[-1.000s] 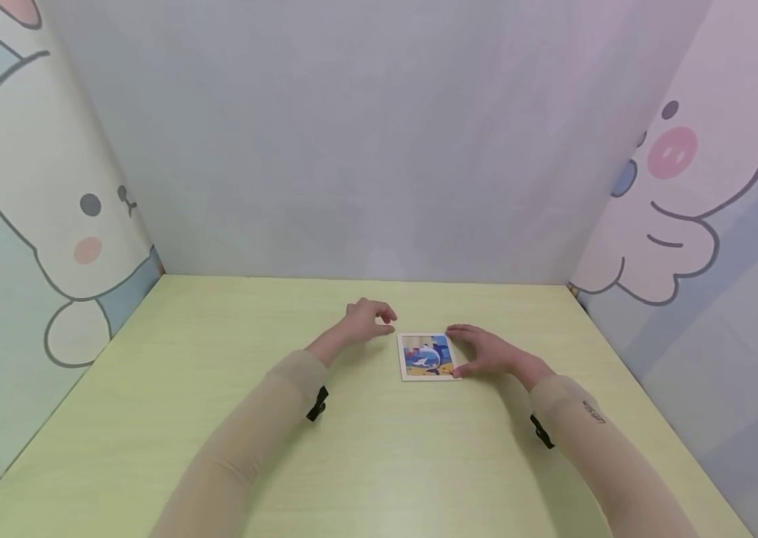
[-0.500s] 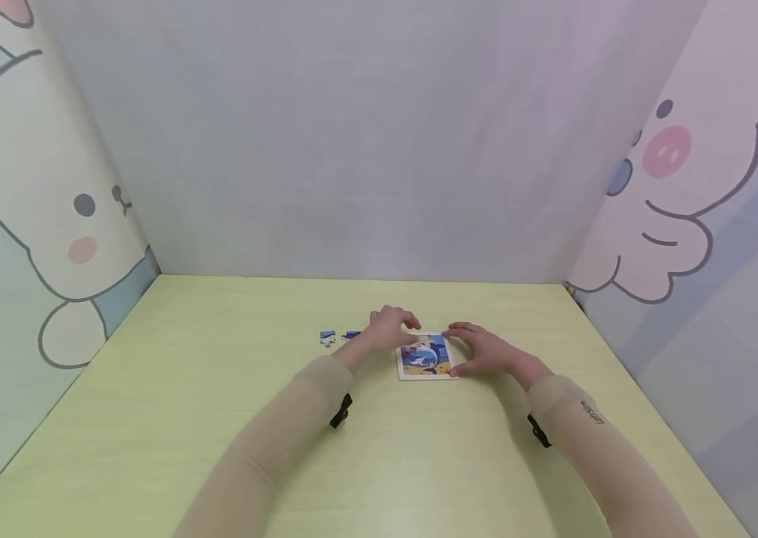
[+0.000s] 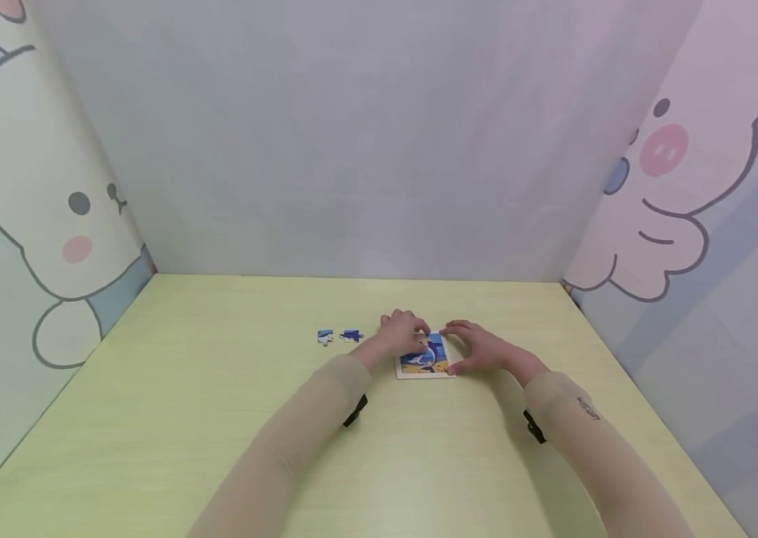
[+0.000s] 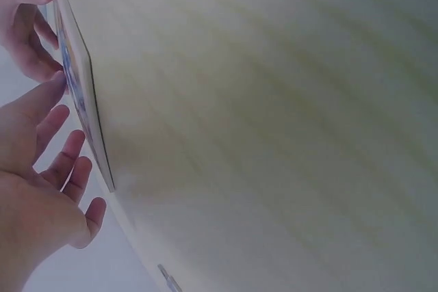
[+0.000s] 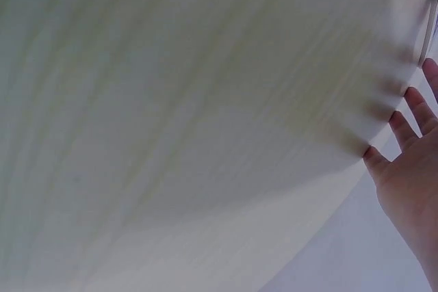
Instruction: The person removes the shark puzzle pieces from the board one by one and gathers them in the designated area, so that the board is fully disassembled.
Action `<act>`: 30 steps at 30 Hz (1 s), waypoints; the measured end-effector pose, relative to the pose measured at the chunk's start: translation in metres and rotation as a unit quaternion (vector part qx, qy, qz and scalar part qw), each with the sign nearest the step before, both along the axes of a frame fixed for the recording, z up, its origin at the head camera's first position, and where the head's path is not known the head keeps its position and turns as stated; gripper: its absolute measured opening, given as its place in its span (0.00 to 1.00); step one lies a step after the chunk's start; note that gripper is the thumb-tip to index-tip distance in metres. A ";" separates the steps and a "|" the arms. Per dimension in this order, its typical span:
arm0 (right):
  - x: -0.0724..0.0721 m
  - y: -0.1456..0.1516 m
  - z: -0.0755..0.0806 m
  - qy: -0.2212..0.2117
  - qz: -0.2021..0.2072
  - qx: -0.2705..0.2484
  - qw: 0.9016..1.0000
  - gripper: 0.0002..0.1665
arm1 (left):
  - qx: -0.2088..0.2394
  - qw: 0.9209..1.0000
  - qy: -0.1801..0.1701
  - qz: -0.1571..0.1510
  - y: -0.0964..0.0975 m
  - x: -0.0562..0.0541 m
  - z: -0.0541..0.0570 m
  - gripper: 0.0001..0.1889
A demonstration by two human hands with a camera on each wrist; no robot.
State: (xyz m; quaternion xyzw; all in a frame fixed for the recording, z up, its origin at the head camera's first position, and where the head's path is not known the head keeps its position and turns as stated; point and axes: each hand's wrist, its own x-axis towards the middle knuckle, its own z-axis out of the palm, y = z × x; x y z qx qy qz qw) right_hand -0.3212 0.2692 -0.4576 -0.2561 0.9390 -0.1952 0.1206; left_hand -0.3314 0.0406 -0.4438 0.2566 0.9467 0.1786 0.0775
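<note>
A small square jigsaw puzzle [image 3: 431,364], showing a dolphin inside a white border, lies on the table. My left hand [image 3: 401,334] reaches over its far left part, thumb and fingertips at the picture. In the left wrist view, the left hand [image 4: 48,169] has its thumb tip against the puzzle [image 4: 82,94] and its other fingers loosely bent and spread, with no piece visible between them. My right hand [image 3: 483,349] holds the puzzle by its right side, thumb at the near corner and fingers at the far corner. The right wrist view shows spread fingers [image 5: 416,104] at the tabletop.
Two loose jigsaw pieces, a white and blue piece [image 3: 325,338] and a dark blue piece [image 3: 351,336], lie left of the left hand on the pale yellow table [image 3: 379,463]. A grey back wall [image 3: 365,149] and cartoon-printed side walls enclose the table.
My left hand has moved right, from beside the puzzle to over its far left part, uncovering the two loose pieces. The right hand stays at the puzzle's right side.
</note>
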 end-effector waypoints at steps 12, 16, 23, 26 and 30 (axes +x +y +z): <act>-0.003 -0.005 -0.003 0.011 -0.033 -0.009 0.999 0.40 | 0.006 1.000 -0.019 0.008 0.000 -0.003 -0.002 0.20; -0.003 -0.007 -0.003 0.018 -0.046 -0.013 0.999 0.40 | 0.017 1.000 -0.022 0.008 -0.001 -0.003 -0.002 0.17; -0.001 -0.009 -0.002 0.027 -0.049 -0.014 0.998 0.38 | 0.028 0.999 -0.028 0.003 0.000 -0.002 -0.001 0.10; -0.001 -0.009 -0.003 0.024 -0.051 -0.016 0.998 0.38 | 0.031 0.999 -0.032 0.003 0.000 -0.002 -0.002 0.09; -0.001 -0.010 -0.004 0.023 -0.049 -0.020 0.998 0.38 | 0.037 0.999 -0.034 0.002 0.001 -0.002 -0.003 0.07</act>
